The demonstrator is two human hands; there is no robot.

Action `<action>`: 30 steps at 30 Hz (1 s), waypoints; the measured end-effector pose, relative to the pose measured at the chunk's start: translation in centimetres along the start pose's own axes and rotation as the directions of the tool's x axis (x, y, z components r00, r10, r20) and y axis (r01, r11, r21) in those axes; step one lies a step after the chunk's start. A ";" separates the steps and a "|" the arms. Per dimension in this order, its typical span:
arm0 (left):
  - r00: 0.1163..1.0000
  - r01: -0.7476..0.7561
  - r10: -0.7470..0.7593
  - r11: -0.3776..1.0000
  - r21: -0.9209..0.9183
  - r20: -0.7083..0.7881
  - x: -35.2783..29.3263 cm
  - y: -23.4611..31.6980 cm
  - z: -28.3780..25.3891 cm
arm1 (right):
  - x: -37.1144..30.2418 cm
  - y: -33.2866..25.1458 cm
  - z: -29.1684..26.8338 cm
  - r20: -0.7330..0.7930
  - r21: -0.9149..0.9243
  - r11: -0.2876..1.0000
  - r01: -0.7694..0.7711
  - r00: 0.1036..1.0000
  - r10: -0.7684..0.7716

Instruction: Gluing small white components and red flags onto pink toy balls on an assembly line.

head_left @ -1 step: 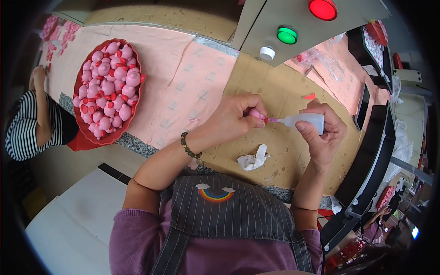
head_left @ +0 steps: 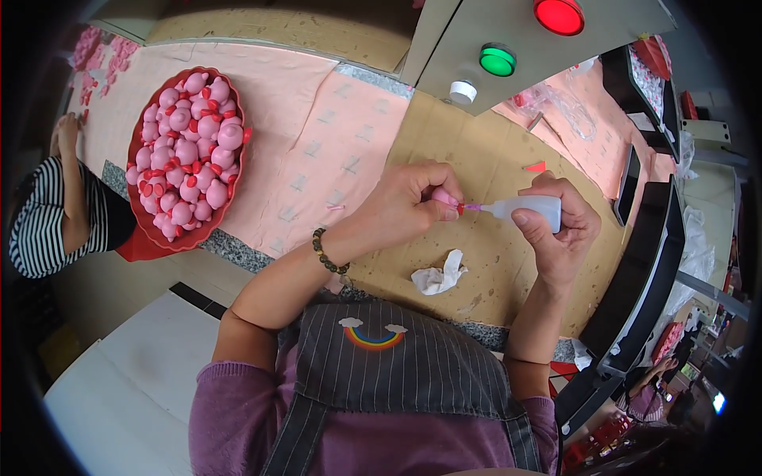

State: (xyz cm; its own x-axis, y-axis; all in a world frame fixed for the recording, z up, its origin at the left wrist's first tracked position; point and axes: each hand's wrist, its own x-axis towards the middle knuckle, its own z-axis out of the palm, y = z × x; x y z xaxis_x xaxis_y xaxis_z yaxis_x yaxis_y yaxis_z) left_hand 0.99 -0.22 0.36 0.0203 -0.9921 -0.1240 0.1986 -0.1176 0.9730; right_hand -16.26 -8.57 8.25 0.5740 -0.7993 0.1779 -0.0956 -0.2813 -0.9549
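Note:
Between the fingertips of my left hand is a small round pink figure with a red part facing right; the fingers cover most of it. My right hand is closed around a translucent white squeeze bottle, held on its side. The bottle's thin purple tip points left and meets the red part, or nearly so; I cannot tell if they touch. Both hands are above a stained cardboard sheet. A crumpled white tissue lies below them.
At left, a red scalloped basket is heaped with similar pink figures with red parts. Beyond it is another person's arm in striped clothing. A grey panel with red and green lights stands ahead. Black trays line the right side.

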 end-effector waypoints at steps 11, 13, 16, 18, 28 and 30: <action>1.000 0.024 -0.024 1.000 0.004 0.004 -0.1 0.1 -0.1 | 0.0 0.3 0.1 0.007 -0.009 1.000 0.005 1.000 -0.005; 1.000 0.030 -0.030 0.999 0.013 0.004 -0.1 0.3 -0.1 | 0.0 0.5 0.0 0.004 -0.031 0.999 0.033 0.999 -0.033; 0.997 0.060 -0.063 0.997 0.058 0.054 -0.1 0.4 -0.3 | -0.1 0.4 0.0 0.002 -0.041 0.999 0.015 1.000 -0.015; 0.996 0.064 -0.066 0.997 0.035 0.057 -0.1 0.5 -0.3 | -0.1 0.4 0.0 0.004 -0.042 0.999 0.018 1.000 -0.018; 0.997 0.054 -0.055 0.998 0.039 0.048 -0.2 0.5 -0.3 | -0.1 0.6 0.3 0.027 -0.046 0.998 0.051 0.998 -0.050; 0.996 0.064 -0.065 0.998 0.021 0.053 -0.1 0.5 -0.3 | -0.1 0.7 0.2 0.028 -0.047 0.997 0.060 0.998 -0.059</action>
State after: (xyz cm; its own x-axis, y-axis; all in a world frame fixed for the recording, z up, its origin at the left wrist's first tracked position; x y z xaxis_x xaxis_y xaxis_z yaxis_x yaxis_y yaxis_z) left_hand 1.34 -0.13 0.82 -0.0450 -0.9833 -0.1766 0.1788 -0.1819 0.9669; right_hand -16.20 -8.54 7.52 0.6011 -0.7662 0.2273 -0.0989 -0.3536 -0.9302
